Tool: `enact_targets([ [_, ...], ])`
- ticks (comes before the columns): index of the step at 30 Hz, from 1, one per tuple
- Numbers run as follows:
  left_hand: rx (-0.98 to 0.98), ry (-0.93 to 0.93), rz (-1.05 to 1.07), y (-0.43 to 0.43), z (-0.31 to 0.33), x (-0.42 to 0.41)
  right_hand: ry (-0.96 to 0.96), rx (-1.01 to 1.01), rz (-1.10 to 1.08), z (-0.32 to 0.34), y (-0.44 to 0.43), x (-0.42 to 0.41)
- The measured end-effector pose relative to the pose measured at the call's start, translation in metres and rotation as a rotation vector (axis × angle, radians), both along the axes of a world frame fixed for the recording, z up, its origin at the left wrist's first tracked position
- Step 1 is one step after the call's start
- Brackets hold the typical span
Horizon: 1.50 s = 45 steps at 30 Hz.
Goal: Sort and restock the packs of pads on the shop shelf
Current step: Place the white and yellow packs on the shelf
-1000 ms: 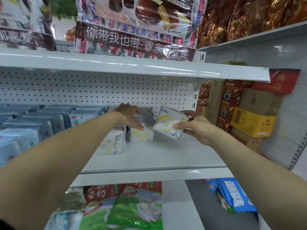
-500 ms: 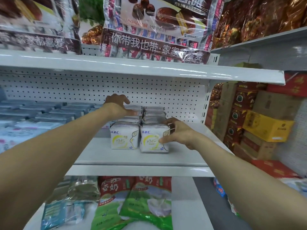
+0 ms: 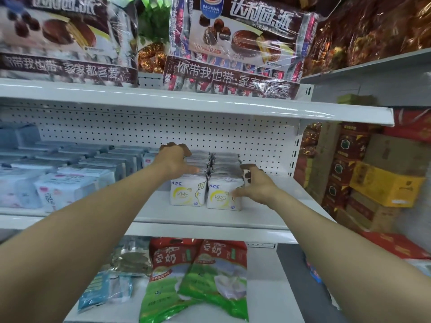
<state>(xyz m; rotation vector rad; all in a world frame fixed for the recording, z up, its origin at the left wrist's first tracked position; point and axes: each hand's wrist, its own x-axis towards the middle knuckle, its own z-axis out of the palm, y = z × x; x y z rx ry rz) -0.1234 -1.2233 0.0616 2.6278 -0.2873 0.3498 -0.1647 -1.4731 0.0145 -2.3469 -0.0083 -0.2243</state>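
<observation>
Now, both rows gripped, arms outstretched.
The left row (image 3: 186, 192) is clasped from above by the left hand (image 3: 175, 159), the right row (image 3: 221, 198) from its side by the right hand (image 3: 256, 186).

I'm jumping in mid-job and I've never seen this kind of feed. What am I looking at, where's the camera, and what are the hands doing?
There is no machine here: a person works with two bare hands, and the picture comes from a camera worn on the head, looking forward and down. On the white shelf stand two rows of white ABC packs, side by side. The left hand rests on top of the left row; whether it grips a pack is hidden. The right hand cups the front right pack, thumb on its face, fingers curled at its side. Further left, blue packs fill the shelf. Above sit chocolate pie bags, below soy milk bags.
</observation>
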Motion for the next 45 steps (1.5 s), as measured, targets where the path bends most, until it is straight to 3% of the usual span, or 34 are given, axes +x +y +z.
enact_targets([
  [9,-0.038,-0.052,0.067,0.001,0.002,-0.081,-0.159,-0.268,0.009,0.042,0.010,-0.068],
  [24,-0.044,-0.023,0.317,0.061,-0.004,-0.214,-0.172,-0.221,0.214,0.054,0.073,-0.149],
  [33,-0.071,0.002,0.384,0.150,-0.032,-0.225,-0.111,-0.226,0.301,0.039,0.170,-0.152],
  [45,0.016,0.115,0.318,0.336,-0.080,-0.176,0.001,-0.237,0.241,-0.019,0.359,-0.112],
])
